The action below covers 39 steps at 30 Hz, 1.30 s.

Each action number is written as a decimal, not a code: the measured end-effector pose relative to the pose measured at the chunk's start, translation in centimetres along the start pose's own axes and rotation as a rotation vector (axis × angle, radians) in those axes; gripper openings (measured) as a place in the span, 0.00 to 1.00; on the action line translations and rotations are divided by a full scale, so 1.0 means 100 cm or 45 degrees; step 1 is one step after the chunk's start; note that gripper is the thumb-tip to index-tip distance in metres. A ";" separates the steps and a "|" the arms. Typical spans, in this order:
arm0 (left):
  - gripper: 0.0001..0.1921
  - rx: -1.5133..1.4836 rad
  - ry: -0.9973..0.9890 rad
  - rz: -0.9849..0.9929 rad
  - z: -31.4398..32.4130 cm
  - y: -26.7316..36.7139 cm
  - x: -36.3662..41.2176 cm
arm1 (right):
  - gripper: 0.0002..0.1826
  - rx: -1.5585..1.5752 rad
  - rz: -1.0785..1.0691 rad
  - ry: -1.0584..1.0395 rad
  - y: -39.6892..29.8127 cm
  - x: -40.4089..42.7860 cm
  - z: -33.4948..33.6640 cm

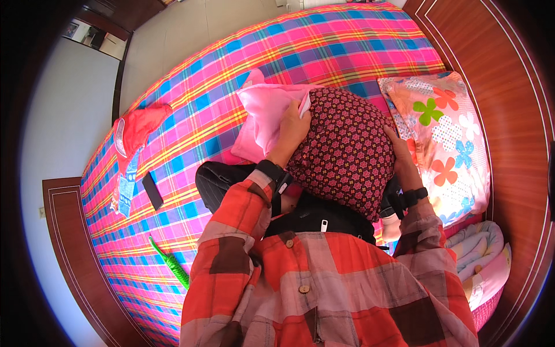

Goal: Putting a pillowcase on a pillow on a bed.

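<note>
A plump cushion [347,147] with a small flower print on dark cloth rests upright over my lap. Pink cloth [271,112], seemingly a cover, meets the cushion's left side. My left hand [297,128] grips the edge of this pink cloth where it touches the cushion, its fingers partly hidden in the folds. Against the cushion's right side lies my right hand [401,152], thumb on the print, with the other fingers hidden behind it. Both wrists wear black bands.
I sit cross-legged on a bed with a plaid sheet [225,91]. To the left lie red clothing [143,130], a black phone [152,191] and a green brush-like thing [173,264]. On the right are a flowered pillow [451,147], folded bedding [481,251] and a wooden headboard [490,65].
</note>
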State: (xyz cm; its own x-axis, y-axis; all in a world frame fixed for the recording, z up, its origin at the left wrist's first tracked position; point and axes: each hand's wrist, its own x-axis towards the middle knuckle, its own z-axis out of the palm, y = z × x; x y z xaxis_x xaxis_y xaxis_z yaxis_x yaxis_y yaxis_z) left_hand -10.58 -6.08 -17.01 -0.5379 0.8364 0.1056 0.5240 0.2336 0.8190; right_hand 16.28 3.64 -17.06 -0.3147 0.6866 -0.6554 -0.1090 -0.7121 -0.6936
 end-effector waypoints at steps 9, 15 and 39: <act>0.21 -1.715 -0.316 -0.448 -0.077 -0.046 0.023 | 0.31 -0.497 -0.475 -0.781 -0.052 -0.124 0.162; 0.26 -1.558 -0.251 -0.473 -0.085 -0.064 -0.052 | 0.39 -0.749 -0.964 -0.697 0.030 -0.078 0.208; 0.20 -1.370 0.302 -0.589 -0.128 -0.050 -0.078 | 0.23 -1.260 -0.896 -0.132 0.023 0.027 0.132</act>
State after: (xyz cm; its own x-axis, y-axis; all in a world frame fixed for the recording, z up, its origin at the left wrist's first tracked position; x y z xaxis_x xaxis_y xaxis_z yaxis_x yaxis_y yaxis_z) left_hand -17.42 -20.14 -14.68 -0.6975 0.6437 -0.3148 -0.5126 -0.1413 0.8469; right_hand 2.76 1.90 -16.46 -0.5551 0.8303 -0.0489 0.4657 0.2616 -0.8454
